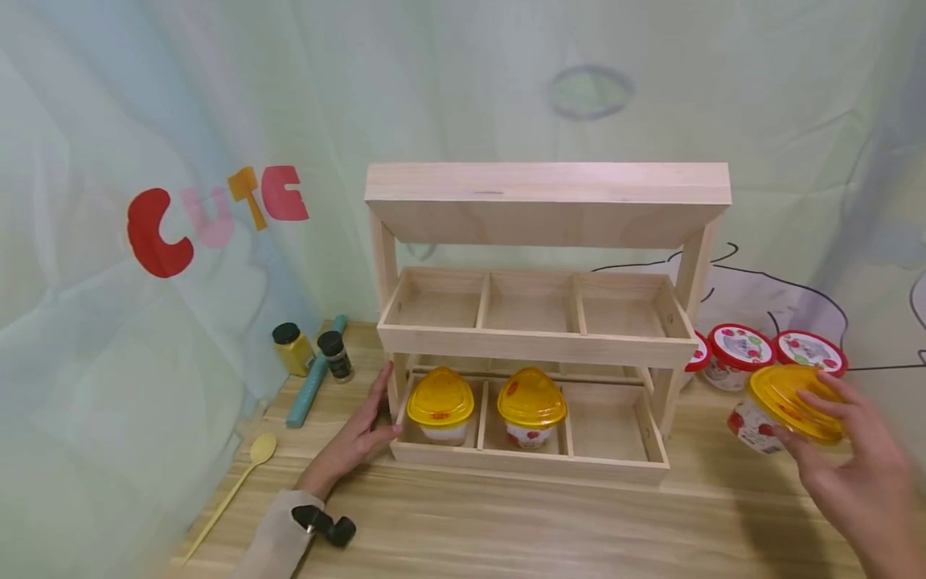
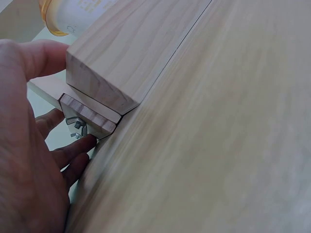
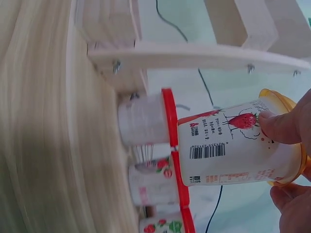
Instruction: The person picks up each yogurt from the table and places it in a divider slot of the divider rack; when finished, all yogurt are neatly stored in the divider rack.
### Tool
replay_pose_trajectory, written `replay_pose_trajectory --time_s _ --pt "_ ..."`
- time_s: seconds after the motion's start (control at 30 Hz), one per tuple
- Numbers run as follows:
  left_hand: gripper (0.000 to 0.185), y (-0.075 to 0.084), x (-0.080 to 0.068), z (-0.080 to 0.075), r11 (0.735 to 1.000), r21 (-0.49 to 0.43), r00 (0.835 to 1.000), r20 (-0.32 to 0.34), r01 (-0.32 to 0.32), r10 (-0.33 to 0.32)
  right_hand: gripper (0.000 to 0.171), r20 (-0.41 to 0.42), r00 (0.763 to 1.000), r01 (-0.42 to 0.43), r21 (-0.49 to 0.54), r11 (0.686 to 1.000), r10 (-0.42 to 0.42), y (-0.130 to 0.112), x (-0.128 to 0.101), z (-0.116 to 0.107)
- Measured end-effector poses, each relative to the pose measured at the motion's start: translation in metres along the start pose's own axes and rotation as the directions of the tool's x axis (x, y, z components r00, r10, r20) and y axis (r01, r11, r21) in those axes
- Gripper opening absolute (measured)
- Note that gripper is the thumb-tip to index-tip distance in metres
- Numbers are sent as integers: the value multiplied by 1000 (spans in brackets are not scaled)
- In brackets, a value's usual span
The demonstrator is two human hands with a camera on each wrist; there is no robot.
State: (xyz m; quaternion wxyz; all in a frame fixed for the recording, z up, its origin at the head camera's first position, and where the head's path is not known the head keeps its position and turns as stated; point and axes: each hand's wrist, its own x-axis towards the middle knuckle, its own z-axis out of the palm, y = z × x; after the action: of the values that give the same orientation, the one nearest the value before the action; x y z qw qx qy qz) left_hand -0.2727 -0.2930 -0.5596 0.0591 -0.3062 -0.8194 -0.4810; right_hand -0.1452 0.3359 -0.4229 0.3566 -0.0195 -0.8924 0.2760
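Observation:
My right hand (image 1: 857, 450) holds a white cup with a yellow lid (image 1: 784, 398) in the air, right of the wooden rack (image 1: 535, 346). In the right wrist view the cup (image 3: 218, 145) shows a strawberry print and a barcode, with thumb and fingers around its lid end. At the rack's lower left corner, my left hand (image 1: 354, 438) touches the side with fairly straight fingers, its thumb at the front edge. Two similar yellow-lidded cups, one at left (image 1: 443, 406) and one in the middle (image 1: 531, 406), sit in the lower tray (image 1: 528, 464).
Red-lidded tubs (image 1: 739, 354) stand behind the rack's right side. Left of it are a yellow jar (image 1: 294, 354), a black-capped shaker (image 1: 336, 359), a teal stick (image 1: 307, 394) and a yellow spoon (image 1: 262, 448). A curtain (image 1: 499, 80) hangs behind.

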Motion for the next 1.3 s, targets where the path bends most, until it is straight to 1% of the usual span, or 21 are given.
replay_pose_trajectory --time_s 0.07,0.1,0.13,0.17,0.2,0.3,0.43,0.47,0.5,0.6,0.7,0.73,0.83,0.87,0.9,0.97,1.07,1.1,1.13,1.2,1.3 --pt "98 7 1 -1 999 10 999 -6 -36 36 60 5 1000 7 17 1000 -7 -5 -1 2" --pt "99 -1 0 -1 998 16 998 -10 -60 60 60 8 1000 8 30 1000 -8 -7 -2 3" --pt "99 -2 0 0 997 25 997 -15 -79 79 61 8 1000 11 43 999 -11 -9 -2 3" --pt "100 -1 0 0 998 16 998 -18 -64 65 61 9 1000 17 56 998 -17 -10 -3 4" --pt "98 -7 1 0 996 25 996 -15 -87 87 62 11 1000 23 63 998 -24 -12 -4 5" --pt "100 -21 0 0 998 37 999 -3 -46 47 65 9 998 54 84 995 -55 -16 -6 7" --pt "102 -23 -1 0 999 30 999 14 35 -36 69 2 995 101 113 988 -101 -22 -7 9" --pt "102 -22 -1 0 999 33 999 15 36 -37 70 1 993 117 124 985 -118 -23 -8 10" --pt "100 -18 -1 0 999 32 1000 16 11 -12 71 -2 991 132 139 982 -133 -24 -8 10" --pt "99 -12 -1 0 999 33 1000 4 -13 12 72 -6 985 173 185 967 -175 -27 -8 11" --pt "96 3 0 0 997 36 997 -11 -75 75 72 14 982 181 199 963 -188 -30 -8 11" --pt "98 6 0 0 997 39 998 -17 -62 63 72 22 981 184 200 962 -192 -32 -8 12" --pt "97 22 2 -1 996 47 997 -25 -75 76 72 52 980 178 196 964 -192 -37 -9 13" --pt "99 24 2 0 997 51 998 -32 -60 62 72 59 979 179 198 964 -194 -38 -10 13" --pt "97 21 2 0 996 41 996 -27 -83 84 71 68 978 178 200 963 -195 -40 -10 14" --pt "97 24 2 0 996 40 996 -30 -84 85 70 84 976 177 209 962 -198 -43 -11 16" --pt "96 20 2 0 992 39 992 -28 -119 120 68 105 972 183 228 956 -211 -46 -12 19" --pt "95 21 2 -1 992 40 992 -28 -118 120 67 108 970 190 235 953 -220 -47 -12 21" --pt "97 29 2 -1 995 46 996 -29 -87 88 67 108 967 199 247 948 -231 -48 -12 23" --pt "96 32 3 -1 996 48 997 -23 -77 78 67 112 963 208 262 942 -244 -49 -13 26" --pt "96 44 3 -1 999 46 999 -18 -28 29 66 124 960 212 274 938 -253 -51 -15 31"
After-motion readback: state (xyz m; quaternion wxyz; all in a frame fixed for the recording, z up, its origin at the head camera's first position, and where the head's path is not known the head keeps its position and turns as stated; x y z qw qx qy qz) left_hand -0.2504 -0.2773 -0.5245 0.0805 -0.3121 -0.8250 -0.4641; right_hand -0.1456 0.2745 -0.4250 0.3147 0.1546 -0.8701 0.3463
